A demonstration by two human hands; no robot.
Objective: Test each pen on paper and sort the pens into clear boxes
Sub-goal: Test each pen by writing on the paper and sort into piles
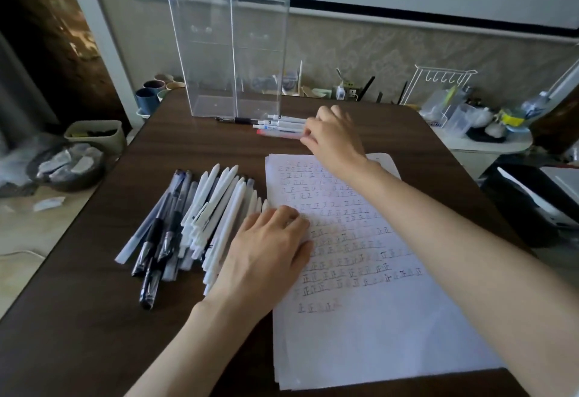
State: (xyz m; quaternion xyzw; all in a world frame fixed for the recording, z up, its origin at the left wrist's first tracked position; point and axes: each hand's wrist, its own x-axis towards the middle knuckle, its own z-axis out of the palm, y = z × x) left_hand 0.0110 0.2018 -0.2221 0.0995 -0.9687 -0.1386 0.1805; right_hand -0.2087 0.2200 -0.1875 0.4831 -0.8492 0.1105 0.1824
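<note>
A sheet of paper [369, 327] covered with rows of written test marks lies on the dark wooden table [78, 349]. A pile of white and dark pens [194, 224] lies left of it. My left hand [266, 249] rests flat on the paper's left edge, beside the pile. Two tall clear boxes [228, 51] stand at the table's far side. Several pens [279, 125], white ones, a black one and a red one, lie in a row in front of the boxes. My right hand [332, 139] reaches over their right ends, fingers curled onto them; the grip itself is hidden.
Cups [150, 95] stand at the far left beyond the table. A bin [94, 136] and a bowl of scraps [67, 164] sit on the floor at left. A white wire rack [438, 89] and containers crowd a side surface at right.
</note>
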